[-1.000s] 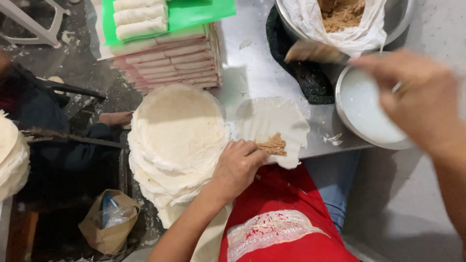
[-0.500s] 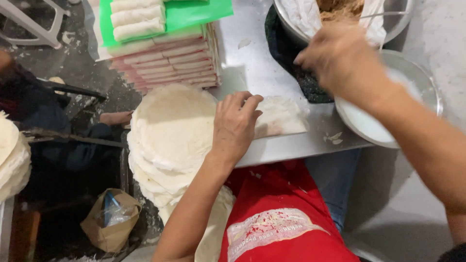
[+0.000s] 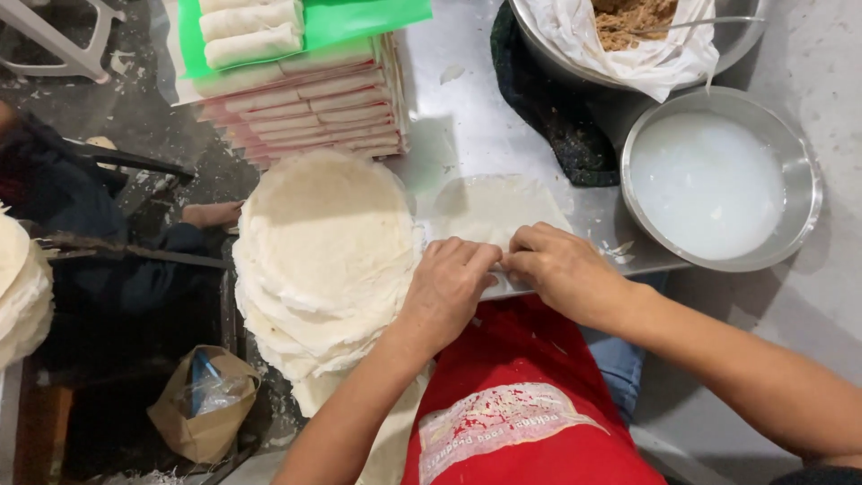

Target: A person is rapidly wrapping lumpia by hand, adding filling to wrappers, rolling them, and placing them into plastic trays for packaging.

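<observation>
A steel bowl (image 3: 813, 180) is set at the right, filled nearly to the rim with a milky white liquid (image 3: 705, 184). A larger steel basin (image 3: 539, 40) is placed at the far right, partly cut off by the top edge; it is lined with a white cloth or bag (image 3: 620, 54), and brown crumbly filling (image 3: 633, 16) is held inside, with a thin metal handle (image 3: 696, 22) laid across it. A dark cloth (image 3: 548, 117) is tucked under the basin. A thin pale wrapper sheet (image 3: 494, 207) is spread on the metal tabletop (image 3: 458, 117) at the centre, its near edge covered by both hands. The left hand (image 3: 444, 287) and the right hand (image 3: 561, 269) are curled over that near edge, fingertips meeting and pinched on the wrapper; what lies beneath the fingers is hidden. A tall stack of round white wrappers (image 3: 328, 251) is piled just left of the hands. Finished pale rolls (image 3: 247, 31) are laid on a green sheet (image 3: 359, 18) atop a stack of layered trays of rolls (image 3: 305, 108) at the far left, partly cut off. A red apron (image 3: 512, 404) is seen near. A crumpled brown paper bag (image 3: 202, 404) is lying low at the near left, its contents hard to make out. Another pile of wrappers (image 3: 20, 287) is cut off by the left edge.
</observation>
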